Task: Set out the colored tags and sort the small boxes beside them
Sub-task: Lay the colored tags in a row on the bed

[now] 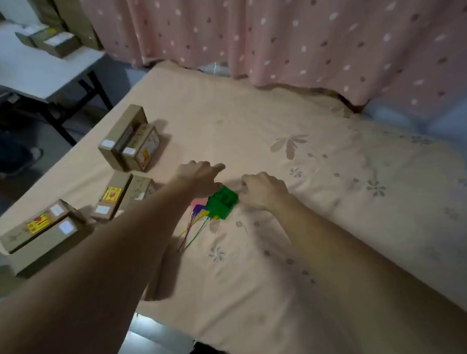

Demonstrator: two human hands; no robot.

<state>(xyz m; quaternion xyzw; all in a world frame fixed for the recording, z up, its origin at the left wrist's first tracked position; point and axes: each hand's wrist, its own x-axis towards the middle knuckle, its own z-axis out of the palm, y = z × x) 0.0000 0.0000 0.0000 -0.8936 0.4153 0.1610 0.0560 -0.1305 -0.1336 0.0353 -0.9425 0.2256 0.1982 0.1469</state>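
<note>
A small stack of colored tags [221, 204] lies near the middle of the bed [322, 168], a green one on top, with pink, purple and yellow edges showing beneath it and thin colored strings [193, 231] trailing toward the near edge. The right hand [262, 190] rests against the stack's right side, fingers curled inward at the green tag's far corner; it seems to pinch that corner, though blur leaves the grip unclear. The left hand [200, 176] hovers just over the stack's left side, loosely spread with the index finger extended, holding nothing. To the left of the tags, the small boxes [126, 193] sit in three pairs along the bed's left edge: one pair [130, 139] farther back, one in the middle, and one pair [41, 233] nearest the corner, several carrying yellow and white labels. A pink dotted curtain [288, 36] hangs behind the bed. A white worktop [29, 68] at far left carries more cartons [54, 41].
</note>
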